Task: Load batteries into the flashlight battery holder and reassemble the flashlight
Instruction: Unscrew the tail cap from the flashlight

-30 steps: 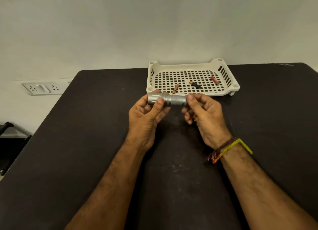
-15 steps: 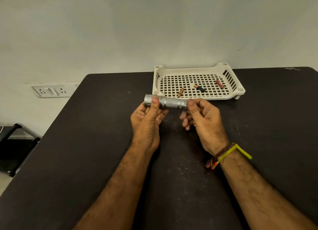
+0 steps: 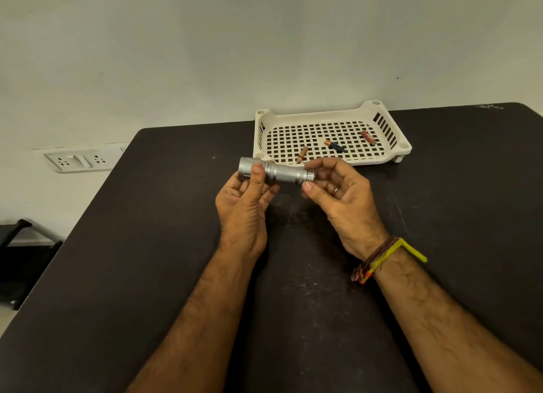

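Note:
A silver metal flashlight (image 3: 284, 174) is held level above the black table, its wide head pointing left. My left hand (image 3: 245, 204) grips the head end, thumb on top. My right hand (image 3: 338, 192) pinches the tail cap with thumb and fingertips. Behind them stands a cream perforated tray (image 3: 329, 112). In it lie a copper-coloured battery (image 3: 301, 154), a black and copper battery (image 3: 334, 145) and a red battery (image 3: 368, 136).
The black table (image 3: 147, 245) ends at a pale wall behind the tray. A white socket plate (image 3: 78, 160) is on the wall at the left. A dark stand (image 3: 17, 245) sits below the table's left edge.
My right hand has turned at the tail cap, palm now showing more. The flashlight stays in both hands, shifted slightly with the view.

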